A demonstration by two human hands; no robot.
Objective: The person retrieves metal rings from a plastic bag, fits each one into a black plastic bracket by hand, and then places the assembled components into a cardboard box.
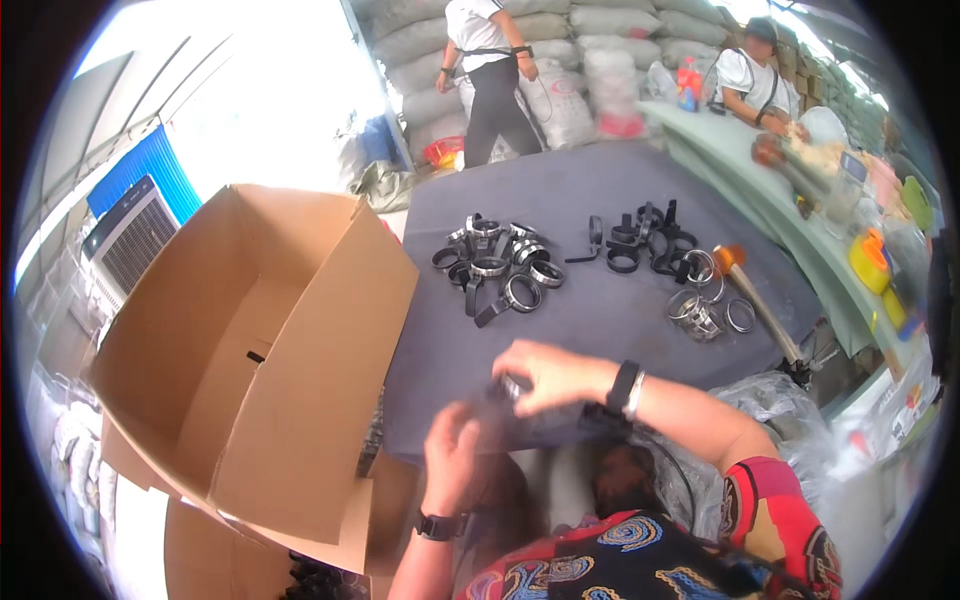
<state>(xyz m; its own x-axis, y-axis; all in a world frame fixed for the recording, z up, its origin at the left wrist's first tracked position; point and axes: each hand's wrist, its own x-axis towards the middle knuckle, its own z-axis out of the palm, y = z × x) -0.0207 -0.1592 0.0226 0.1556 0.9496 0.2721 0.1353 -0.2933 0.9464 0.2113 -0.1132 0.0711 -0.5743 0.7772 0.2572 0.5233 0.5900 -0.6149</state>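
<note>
At the near edge of the grey table [440, 390], my right hand [550, 375] is closed around a small ring piece with metal and black parts [514, 386]. Beside it on the left, my left hand [452, 445] is raised near a dark smeared shape between the hands. Blur hides whether its fingers grip anything. Farther back lies a pile of black and silver rings with short black stems [490, 265]. Right of that pile is a group of all-black stemmed rings [645, 240]. Loose plain silver rings [695, 315] lie at the table's right side.
A mallet with an orange head [728, 260] and wooden handle rests near the right edge. The large open cardboard box [310, 370] on my left holds a small black piece. A green table [720, 150] runs along the right, with a seated person. Another person stands beyond, before stacked sacks.
</note>
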